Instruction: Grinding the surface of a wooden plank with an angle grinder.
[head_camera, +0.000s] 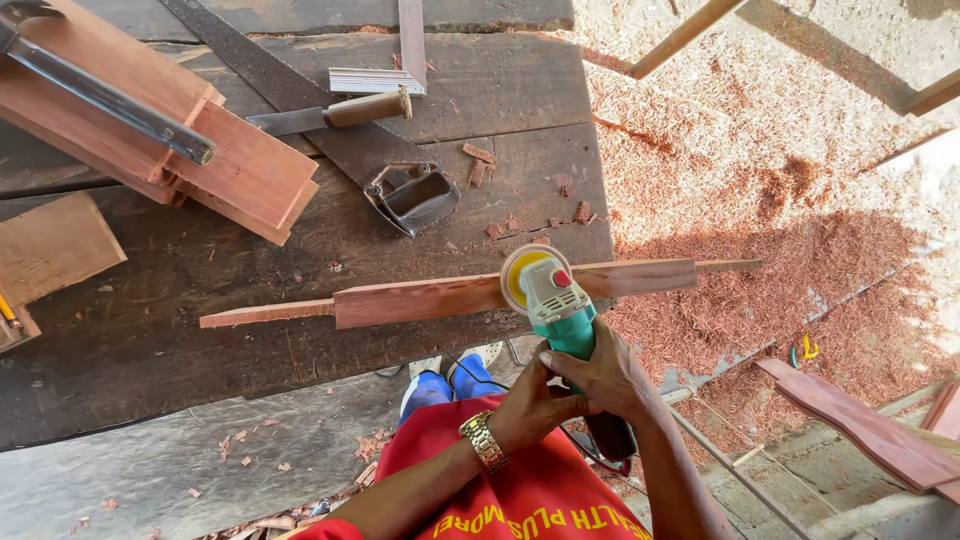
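Note:
A green angle grinder (556, 304) with a yellow sanding disc rests its disc on a long reddish wooden strip (420, 298) lying across the dark workbench (200, 320). My right hand (608, 372) grips the grinder's green body. My left hand (525, 408), with a metal wristwatch, wraps the grinder's rear handle just below. The strip's right end sticks out past the bench edge.
A handsaw (330, 130), a wooden-handled knife (335, 113) and a metal square (395, 60) lie at the back of the bench. Reddish wood blocks (200, 150) sit at the left. Wood shavings (760, 200) cover the ground on the right, with planks (870, 430).

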